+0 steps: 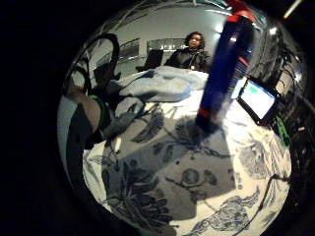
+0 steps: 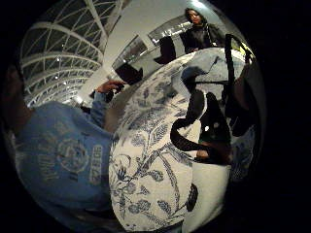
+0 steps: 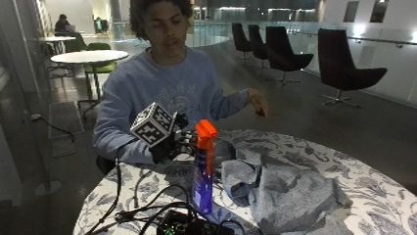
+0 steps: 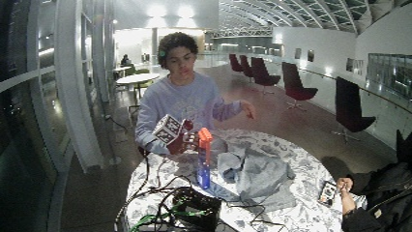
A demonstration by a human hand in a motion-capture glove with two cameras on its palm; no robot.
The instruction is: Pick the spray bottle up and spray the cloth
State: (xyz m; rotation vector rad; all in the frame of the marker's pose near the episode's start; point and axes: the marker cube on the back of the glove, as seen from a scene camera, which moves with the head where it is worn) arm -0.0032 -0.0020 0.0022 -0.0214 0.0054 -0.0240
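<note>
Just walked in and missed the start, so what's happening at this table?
A person sits at a round table with a blue floral tablecloth. A blue spray bottle with an orange trigger top stands upright on it, with a crumpled grey cloth lying beside it. The gloved right hand is just behind the bottle's top and does not appear to hold it yet. The bare hand is raised above the table.
</note>
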